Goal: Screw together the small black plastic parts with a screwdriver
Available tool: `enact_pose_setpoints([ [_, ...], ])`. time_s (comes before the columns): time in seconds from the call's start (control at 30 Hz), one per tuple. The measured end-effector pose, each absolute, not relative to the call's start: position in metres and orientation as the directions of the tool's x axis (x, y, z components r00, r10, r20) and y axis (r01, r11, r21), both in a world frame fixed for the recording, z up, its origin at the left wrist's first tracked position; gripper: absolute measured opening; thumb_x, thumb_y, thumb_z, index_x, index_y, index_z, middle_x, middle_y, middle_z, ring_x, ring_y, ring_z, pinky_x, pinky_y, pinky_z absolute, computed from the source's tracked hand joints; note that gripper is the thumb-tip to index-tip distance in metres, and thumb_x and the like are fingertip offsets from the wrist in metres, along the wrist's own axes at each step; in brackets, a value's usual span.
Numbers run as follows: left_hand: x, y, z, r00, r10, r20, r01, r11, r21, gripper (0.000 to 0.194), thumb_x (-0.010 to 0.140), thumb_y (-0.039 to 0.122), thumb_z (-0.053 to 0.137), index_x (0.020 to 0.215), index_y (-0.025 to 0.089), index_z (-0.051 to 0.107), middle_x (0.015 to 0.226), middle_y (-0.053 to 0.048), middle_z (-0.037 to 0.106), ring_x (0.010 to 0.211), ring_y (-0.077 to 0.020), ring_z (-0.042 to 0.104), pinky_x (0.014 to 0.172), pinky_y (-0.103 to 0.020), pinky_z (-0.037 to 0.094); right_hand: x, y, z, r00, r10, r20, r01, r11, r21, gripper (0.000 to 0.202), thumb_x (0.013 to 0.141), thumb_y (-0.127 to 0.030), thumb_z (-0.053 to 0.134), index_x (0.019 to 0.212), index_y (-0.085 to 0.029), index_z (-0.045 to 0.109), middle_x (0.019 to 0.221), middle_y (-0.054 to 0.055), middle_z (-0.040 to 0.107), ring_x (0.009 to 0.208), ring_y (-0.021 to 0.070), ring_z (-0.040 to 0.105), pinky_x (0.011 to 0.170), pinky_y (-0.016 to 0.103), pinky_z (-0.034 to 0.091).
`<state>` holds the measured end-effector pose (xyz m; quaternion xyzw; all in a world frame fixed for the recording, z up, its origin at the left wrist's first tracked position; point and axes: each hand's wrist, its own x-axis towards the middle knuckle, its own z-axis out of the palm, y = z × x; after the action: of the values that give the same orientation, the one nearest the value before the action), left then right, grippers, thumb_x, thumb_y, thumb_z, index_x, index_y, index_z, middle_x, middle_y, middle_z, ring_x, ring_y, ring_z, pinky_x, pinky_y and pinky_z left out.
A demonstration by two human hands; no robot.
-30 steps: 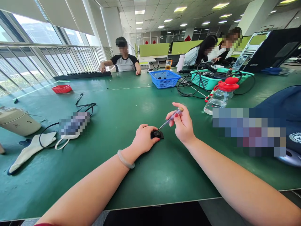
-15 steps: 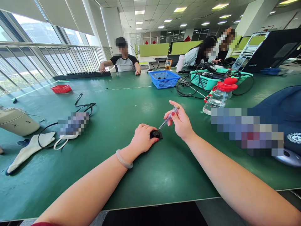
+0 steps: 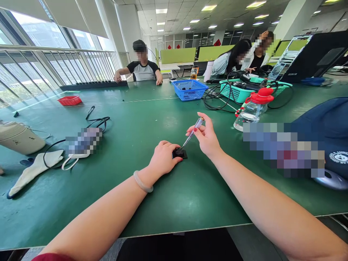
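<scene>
Green matting covers the long table (image 3: pixel 152 119) of an open-plan workroom, where a person steadies a small black part (image 3: pixel 179 153) and works on it with a slim screwdriver (image 3: pixel 190 135). At the grip, the right hand (image 3: pixel 207 139) pinches the screwdriver's clear handle between thumb and fingers, closed on it, the shaft slanting down and to the left until its tip meets the top of the black part. The left hand (image 3: pixel 163 158) lies curled just left of the part, fingers pressing its near edge against the table, closed upon it. Doing this well seems to call for a tip seated squarely in its slot, light downward pressure, and a firm hold so the part cannot spin or skate on the mat. Beyond the part to the right stands a clear bottle with a red cap (image 3: pixel 252 108); farther back sit a blue basket (image 3: pixel 189 90) and a green basket full of cables (image 3: pixel 244 90). Well to the part's left lie a white face mask (image 3: pixel 40 165) and a black cord (image 3: pixel 96 121). Other people sit at the far side.
</scene>
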<state>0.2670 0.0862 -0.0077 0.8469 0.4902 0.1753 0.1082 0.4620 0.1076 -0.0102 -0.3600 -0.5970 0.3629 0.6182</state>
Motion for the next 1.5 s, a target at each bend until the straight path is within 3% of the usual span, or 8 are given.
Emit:
enact_pose_setpoints([
  [0.4,0.266,0.087,-0.009,0.430,0.879,0.204,0.787,-0.476,0.393,0.034,0.077,0.033,0.080,0.109,0.023,0.071,0.121,-0.003,0.071,0.127,-0.0327,0.046,0.113,-0.049,0.038,0.470,0.118,-0.016,0.061,0.932,0.358,-0.150,0.364,-0.919,0.066,0.086,-0.037,0.068,0.145,-0.039,0.039,0.085,-0.004,0.071,0.077,0.0181,0.072,0.098,0.051,0.055],
  [0.87,0.265,0.089,-0.012,0.444,0.868,0.224,0.758,-0.497,0.422,0.033,0.076,0.030,0.080,0.108,0.023,0.071,0.121,-0.004,0.071,0.129,-0.0329,0.045,0.114,-0.051,0.037,0.470,0.119,-0.017,0.171,0.950,0.260,-0.144,0.286,-0.947,0.065,0.083,-0.038,0.070,0.141,-0.037,0.042,0.077,-0.006,0.069,0.075,0.0188,0.072,0.100,0.052,0.054],
  [1.33,0.265,0.089,-0.012,0.447,0.871,0.202,0.760,-0.489,0.428,0.034,0.078,0.030,0.078,0.109,0.023,0.069,0.122,-0.004,0.070,0.130,-0.0331,0.045,0.115,-0.051,0.037,0.465,0.117,-0.021,0.084,0.968,0.235,-0.165,0.246,-0.955,0.055,0.081,-0.038,0.070,0.127,-0.031,0.041,0.080,-0.007,0.070,0.075,0.0183,0.073,0.101,0.055,0.052],
  [1.5,0.264,0.090,-0.013,0.457,0.865,0.208,0.752,-0.501,0.428,0.033,0.078,0.030,0.077,0.109,0.024,0.069,0.121,-0.004,0.070,0.130,-0.0333,0.046,0.114,-0.050,0.037,0.466,0.118,-0.022,0.131,0.965,0.229,-0.134,0.246,-0.960,0.057,0.080,-0.041,0.071,0.128,-0.030,0.041,0.078,-0.007,0.069,0.072,0.0181,0.072,0.097,0.053,0.054],
])
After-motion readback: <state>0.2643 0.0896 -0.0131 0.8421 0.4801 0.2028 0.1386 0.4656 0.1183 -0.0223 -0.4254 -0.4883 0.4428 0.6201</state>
